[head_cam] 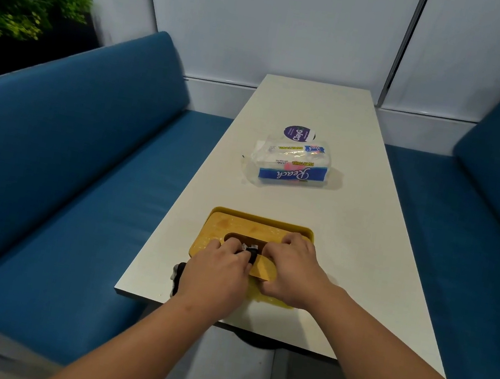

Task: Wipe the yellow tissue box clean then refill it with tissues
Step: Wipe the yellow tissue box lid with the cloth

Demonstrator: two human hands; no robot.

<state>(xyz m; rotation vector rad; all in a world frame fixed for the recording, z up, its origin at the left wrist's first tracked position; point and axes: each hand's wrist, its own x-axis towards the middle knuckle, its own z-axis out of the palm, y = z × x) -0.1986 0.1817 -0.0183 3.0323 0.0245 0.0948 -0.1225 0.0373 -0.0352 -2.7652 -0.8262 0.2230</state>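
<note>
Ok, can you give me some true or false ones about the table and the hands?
1. The pack of tissues lies on the table, farther away than the yellow tissue box. True.
2. The left hand holds a black and white cloth on the box lid. True.
3. The right hand is lifting the tissue pack. False: it rests on the yellow box, apart from the pack.
4. The benches are red. False: they are blue.
5. A round purple sticker shows behind the pack. True.
</note>
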